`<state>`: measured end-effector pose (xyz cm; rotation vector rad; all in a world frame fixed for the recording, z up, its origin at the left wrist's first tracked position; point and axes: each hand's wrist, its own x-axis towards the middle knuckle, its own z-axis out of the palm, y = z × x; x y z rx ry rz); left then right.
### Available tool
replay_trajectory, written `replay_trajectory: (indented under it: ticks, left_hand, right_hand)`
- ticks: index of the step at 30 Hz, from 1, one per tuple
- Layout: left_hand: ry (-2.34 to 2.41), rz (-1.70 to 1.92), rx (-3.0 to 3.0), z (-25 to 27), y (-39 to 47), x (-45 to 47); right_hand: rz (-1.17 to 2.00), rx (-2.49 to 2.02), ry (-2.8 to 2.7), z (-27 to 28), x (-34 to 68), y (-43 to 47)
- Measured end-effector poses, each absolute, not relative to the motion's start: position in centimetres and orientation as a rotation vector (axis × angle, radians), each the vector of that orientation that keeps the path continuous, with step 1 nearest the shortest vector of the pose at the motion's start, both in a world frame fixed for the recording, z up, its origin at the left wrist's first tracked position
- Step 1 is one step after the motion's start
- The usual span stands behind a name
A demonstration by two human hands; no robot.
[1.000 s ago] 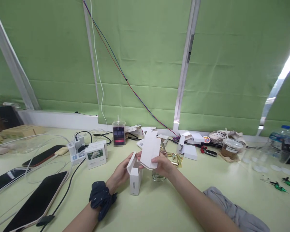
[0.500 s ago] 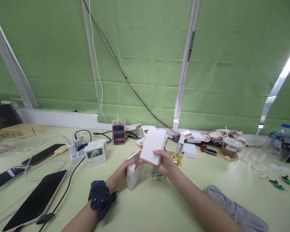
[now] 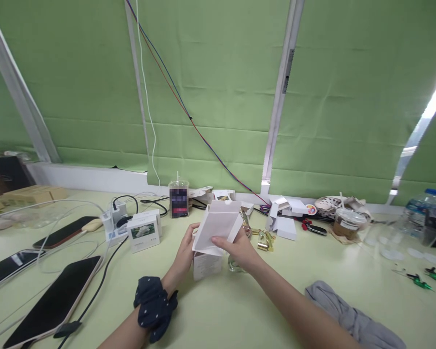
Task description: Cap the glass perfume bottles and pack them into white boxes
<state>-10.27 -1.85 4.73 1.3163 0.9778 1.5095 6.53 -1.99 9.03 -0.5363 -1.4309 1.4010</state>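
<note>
My right hand (image 3: 241, 249) pinches a white folded card piece (image 3: 220, 224) with raised side flaps, thumb on its face. The card piece is tilted above a small white box (image 3: 208, 267) with faint print on its side. My left hand (image 3: 184, 247) is wrapped round the left side of that box, its fingers partly hidden behind the card. A dark dotted scrunchie (image 3: 153, 306) is on my left wrist. Just right of the box, a clear glass object (image 3: 235, 264) stands partly covered by my right hand. Gold-coloured metal parts (image 3: 265, 241) lie behind that hand.
At left are a white box with a flower picture (image 3: 144, 233), a power strip (image 3: 112, 232), cables and several phones (image 3: 58, 300). White cartons (image 3: 285, 225), pliers (image 3: 315, 229) and an iced drink cup (image 3: 347, 224) stand back right. A grey cloth (image 3: 352, 315) lies front right.
The card piece has moved down and left over the box and now shows its folded inner side. The box has turned so its printed side faces me.
</note>
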Motion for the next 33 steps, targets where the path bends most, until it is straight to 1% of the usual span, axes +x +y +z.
replay_trajectory:
  ticks: [5, 7, 11, 17, 20, 24, 28, 33]
  left_hand:
    - [0.969, 1.654, 1.445, 4.8, -2.3, -10.2]
    - [0.977, 1.66, 1.509, 4.9, -2.3, -10.2]
    - [0.893, 1.599, 1.478, 5.3, -2.3, -10.4]
    - [0.71, 1.324, 1.311, 5.5, -2.2, -11.1]
    - [0.738, 1.294, 1.308, 5.6, -2.3, -11.5]
    - [0.835, 1.286, 1.339, 5.7, -3.1, -12.0]
    - [0.935, 1.372, 1.421, 5.6, -4.1, -12.1]
    - [1.028, 1.62, 1.505, 4.7, -4.5, -11.1]
  right_hand:
    - [1.24, -0.606, -1.545, 8.8, 6.5, -2.1]
    - [1.153, -0.618, -1.618, 8.8, 6.6, -2.1]
    - [1.032, -0.631, -1.749, 8.9, 7.1, -1.7]
    - [1.044, -0.681, -1.818, 9.4, 8.8, -0.5]
    - [0.987, -0.7, -1.924, 9.4, 9.4, 0.0]
    - [0.829, -0.684, -2.059, 9.1, 9.1, 0.1]
    - [0.712, -0.645, -2.125, 8.5, 8.2, -0.3]
    - [0.622, -0.751, -2.082, 7.5, 7.3, -0.7]
